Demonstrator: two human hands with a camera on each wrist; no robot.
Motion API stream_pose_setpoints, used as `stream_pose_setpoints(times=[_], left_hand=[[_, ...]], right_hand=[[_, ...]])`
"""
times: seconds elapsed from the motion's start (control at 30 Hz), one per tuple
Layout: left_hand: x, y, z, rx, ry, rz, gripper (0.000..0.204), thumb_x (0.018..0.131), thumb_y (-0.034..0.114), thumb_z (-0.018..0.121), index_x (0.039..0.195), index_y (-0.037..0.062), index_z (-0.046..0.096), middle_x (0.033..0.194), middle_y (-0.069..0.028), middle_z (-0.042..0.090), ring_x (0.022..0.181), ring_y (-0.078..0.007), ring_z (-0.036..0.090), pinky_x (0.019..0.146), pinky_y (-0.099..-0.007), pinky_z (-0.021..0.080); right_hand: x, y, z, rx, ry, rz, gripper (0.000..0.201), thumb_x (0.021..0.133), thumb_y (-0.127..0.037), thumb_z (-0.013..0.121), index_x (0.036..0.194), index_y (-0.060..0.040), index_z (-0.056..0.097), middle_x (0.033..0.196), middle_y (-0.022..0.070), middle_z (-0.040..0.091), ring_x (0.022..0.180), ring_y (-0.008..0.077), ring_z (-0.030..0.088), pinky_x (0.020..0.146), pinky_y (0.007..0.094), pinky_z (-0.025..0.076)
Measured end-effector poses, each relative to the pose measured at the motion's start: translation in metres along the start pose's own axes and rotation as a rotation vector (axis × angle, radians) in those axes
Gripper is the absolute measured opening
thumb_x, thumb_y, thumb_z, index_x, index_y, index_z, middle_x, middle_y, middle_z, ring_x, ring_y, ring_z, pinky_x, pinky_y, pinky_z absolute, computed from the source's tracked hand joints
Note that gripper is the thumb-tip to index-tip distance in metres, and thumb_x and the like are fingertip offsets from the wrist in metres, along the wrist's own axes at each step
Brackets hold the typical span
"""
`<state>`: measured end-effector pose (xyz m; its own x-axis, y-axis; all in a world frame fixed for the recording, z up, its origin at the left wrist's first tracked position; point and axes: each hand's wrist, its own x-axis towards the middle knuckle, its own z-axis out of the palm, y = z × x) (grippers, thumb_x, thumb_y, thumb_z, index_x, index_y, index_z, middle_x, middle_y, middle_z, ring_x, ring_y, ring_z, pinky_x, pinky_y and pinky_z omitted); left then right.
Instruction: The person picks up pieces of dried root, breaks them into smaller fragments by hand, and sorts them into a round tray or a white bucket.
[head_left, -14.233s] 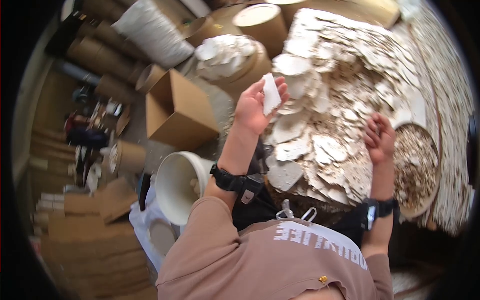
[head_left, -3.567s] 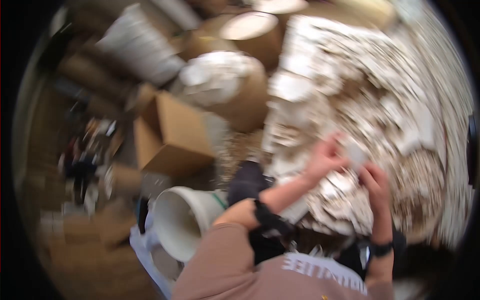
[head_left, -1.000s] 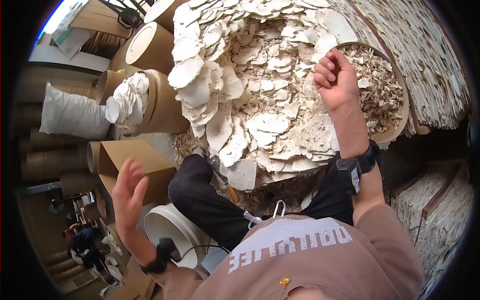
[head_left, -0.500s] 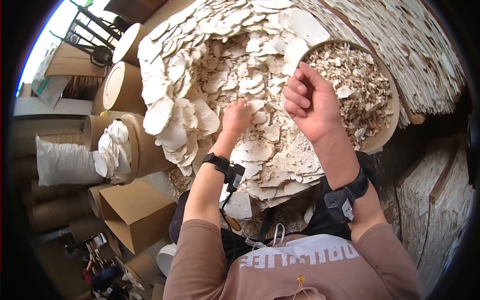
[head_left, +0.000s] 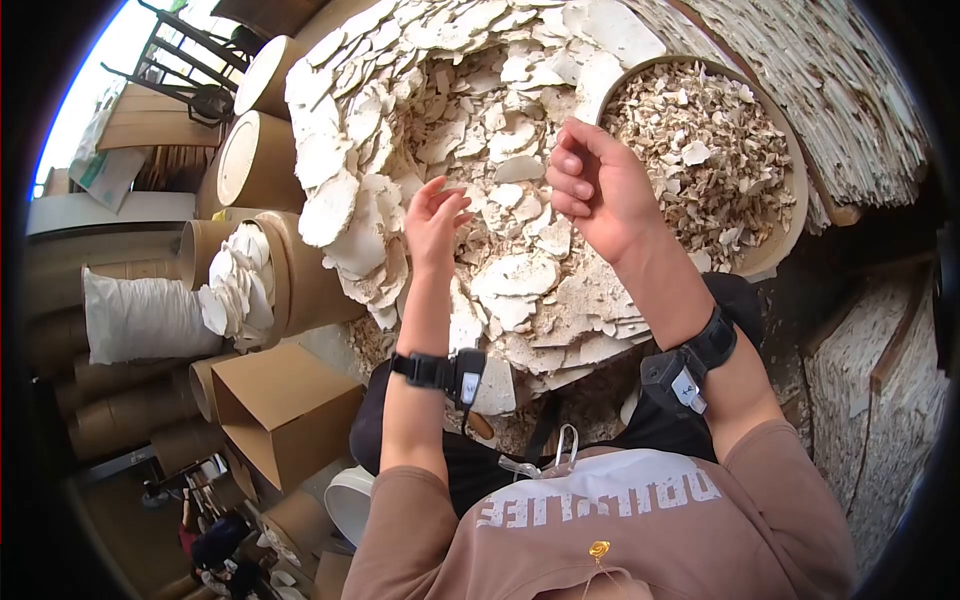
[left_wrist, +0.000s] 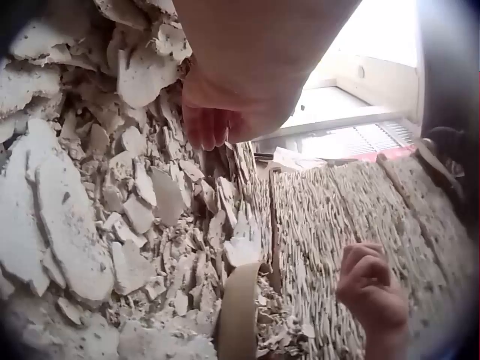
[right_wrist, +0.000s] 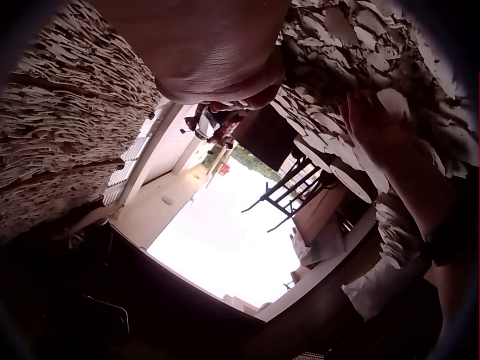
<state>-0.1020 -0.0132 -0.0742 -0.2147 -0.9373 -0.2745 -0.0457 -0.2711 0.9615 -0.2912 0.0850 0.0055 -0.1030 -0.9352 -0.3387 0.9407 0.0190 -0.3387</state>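
In the head view my left hand [head_left: 434, 228] hovers over the left part of a large heap of flat, off-white, slice-like pieces [head_left: 520, 275], fingers loosely bent and nothing visible in them. To its right, my right hand [head_left: 605, 195] hangs near the rim of a round tub [head_left: 797, 190] filled with small broken chips [head_left: 700, 150]. Its fingers curl loosely and show no object. The left wrist view has the left fingers [left_wrist: 206, 127] above the heap, with the right hand [left_wrist: 371, 289] farther off. Flat pieces [right_wrist: 390, 45] also fill the right wrist view's upper right.
Tall layered stacks [head_left: 860, 90] stand right of the tub. On the left are a cardboard box [head_left: 290, 410], a drum heaped with white pieces [head_left: 243, 285], a white sack [head_left: 145, 315] and a white bucket [head_left: 350, 505]. A wooden handle [head_left: 481, 427] shows below the heap.
My left hand came from beside the cardboard box onto the heap, then drew back left. My right hand stays loosely curled near the tub. Long before, the left hand held a white piece.
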Motion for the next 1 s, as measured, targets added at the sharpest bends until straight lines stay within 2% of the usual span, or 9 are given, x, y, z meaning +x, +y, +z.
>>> stream_pose_setpoints(times=[0.03,0.1,0.3,0.37,0.43,0.47,0.6,0.8,1.0], left_hand=[[0.01,-0.009,0.002,-0.001,0.0,0.001,0.037,0.079,0.001,0.054,0.114,-0.0005,0.043,0.099,-0.0152,0.056,0.084,-0.0207,0.058,0.071,-0.0288,0.051],[0.031,-0.038,0.005,0.683,-0.126,0.186,0.041,0.076,0.008,0.059,0.114,0.0011,0.046,0.106,-0.0132,0.055,0.091,-0.0231,0.057,0.076,-0.031,0.048],[0.04,-0.071,0.037,1.202,-0.199,0.448,0.047,0.069,0.023,0.066,0.111,0.0078,0.051,0.098,-0.0153,0.058,0.089,-0.0281,0.056,0.075,-0.0377,0.044],[0.052,-0.085,0.031,1.093,-0.127,0.455,0.042,0.069,0.02,0.065,0.109,0.0114,0.053,0.081,-0.0116,0.061,0.075,-0.0237,0.058,0.066,-0.0343,0.046],[0.053,-0.076,0.025,0.742,-0.031,0.214,0.037,0.074,0.013,0.063,0.108,0.0059,0.053,0.073,-0.005,0.061,0.071,-0.0141,0.059,0.062,-0.027,0.046],[0.049,-0.073,0.022,0.353,-0.015,0.154,0.036,0.079,0.007,0.058,0.113,0.0047,0.048,0.074,-0.0026,0.058,0.069,-0.0106,0.057,0.057,-0.0253,0.046],[0.002,-0.013,0.024,-0.36,-0.168,0.004,0.049,0.081,0.001,0.051,0.125,0.0039,0.031,0.082,-0.0025,0.055,0.071,-0.011,0.056,0.058,-0.0249,0.049],[-0.055,0.051,0.022,-0.579,-0.204,0.135,0.05,0.081,-0.001,0.049,0.127,0.0057,0.03,0.086,-0.0041,0.055,0.079,-0.0143,0.057,0.065,-0.0307,0.05],[-0.087,0.081,0.018,-0.488,-0.107,0.22,0.049,0.077,-0.002,0.053,0.122,0.0057,0.037,0.084,-0.0066,0.056,0.075,-0.0153,0.058,0.06,-0.0288,0.052]], right_hand=[[0.0,-0.001,0.0,-0.01,0.004,-0.01,0.017,0.084,-0.021,0.051,0.072,-0.0091,0.046,0.056,-0.0017,0.041,0.042,0.0054,0.031,0.037,0.0194,0.024],[-0.003,-0.004,0.001,-0.003,-0.009,-0.026,0.018,0.084,-0.021,0.051,0.072,-0.0091,0.047,0.056,-0.0017,0.041,0.042,0.0054,0.031,0.037,0.0195,0.024],[-0.002,-0.016,-0.001,0.024,-0.009,-0.064,0.019,0.084,-0.023,0.051,0.071,-0.0089,0.047,0.056,-0.0018,0.041,0.042,0.0057,0.032,0.038,0.0198,0.024],[-0.002,-0.015,0.001,0.015,-0.007,-0.069,0.019,0.084,-0.023,0.051,0.071,-0.0087,0.047,0.056,-0.0017,0.041,0.042,0.0058,0.032,0.039,0.0197,0.025],[-0.003,-0.014,0.0,0.023,-0.011,-0.059,0.018,0.084,-0.022,0.051,0.072,-0.0083,0.047,0.056,-0.0016,0.042,0.043,0.0059,0.033,0.039,0.0197,0.025],[-0.003,-0.013,0.0,0.018,-0.002,-0.057,0.018,0.084,-0.022,0.051,0.073,-0.008,0.048,0.057,-0.0014,0.042,0.043,0.006,0.033,0.039,0.0197,0.025],[-0.003,-0.004,0.003,-0.009,0.002,-0.043,0.015,0.083,-0.02,0.051,0.077,-0.0072,0.047,0.059,-0.001,0.044,0.043,0.006,0.033,0.039,0.0197,0.026],[-0.002,0.018,0.008,-0.368,0.031,-0.007,0.015,0.084,-0.021,0.051,0.084,-0.0062,0.049,0.06,-0.0025,0.045,0.041,0.0028,0.033,0.037,0.0166,0.026],[-0.015,0.033,0.027,-0.896,-0.203,-0.031,0.021,0.085,-0.025,0.05,0.081,-0.0047,0.057,0.059,-0.0044,0.045,0.047,0.0019,0.036,0.041,0.0188,0.028]])
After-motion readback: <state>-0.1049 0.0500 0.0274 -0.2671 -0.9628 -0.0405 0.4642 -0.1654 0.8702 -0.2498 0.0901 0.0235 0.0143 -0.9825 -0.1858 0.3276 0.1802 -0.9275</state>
